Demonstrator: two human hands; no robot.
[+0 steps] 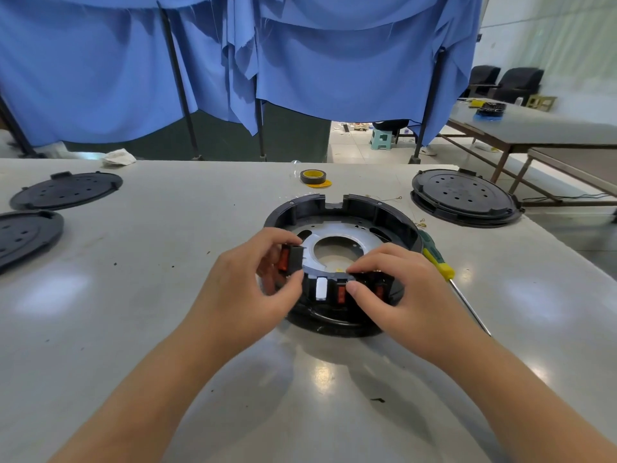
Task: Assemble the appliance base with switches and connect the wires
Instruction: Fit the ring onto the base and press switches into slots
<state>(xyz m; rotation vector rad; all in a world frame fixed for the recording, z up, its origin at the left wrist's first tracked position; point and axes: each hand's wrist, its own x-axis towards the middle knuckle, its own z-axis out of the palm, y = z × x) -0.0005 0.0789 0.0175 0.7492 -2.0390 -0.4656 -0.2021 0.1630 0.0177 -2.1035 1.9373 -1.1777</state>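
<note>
A round black appliance base (350, 208) with a grey metal ring plate inside lies on the table in front of me. Its near wall carries a white switch (321, 288) and a red switch (340, 293) side by side. My left hand (253, 279) pinches a loose black switch with a red rocker (291, 260) at the base's left near wall. My right hand (387, 285) grips the near wall at the right, thumb beside the red switch and fingers over the rim. Another red switch under that hand is partly hidden.
A green and yellow screwdriver (440, 262) lies just right of the base. A yellow tape roll (313, 177) sits behind it. Black round covers lie at the far left (66, 190), at the left edge (26, 233) and at the back right (464, 195). Thin wires with ring terminals (421, 224) lie beside the base.
</note>
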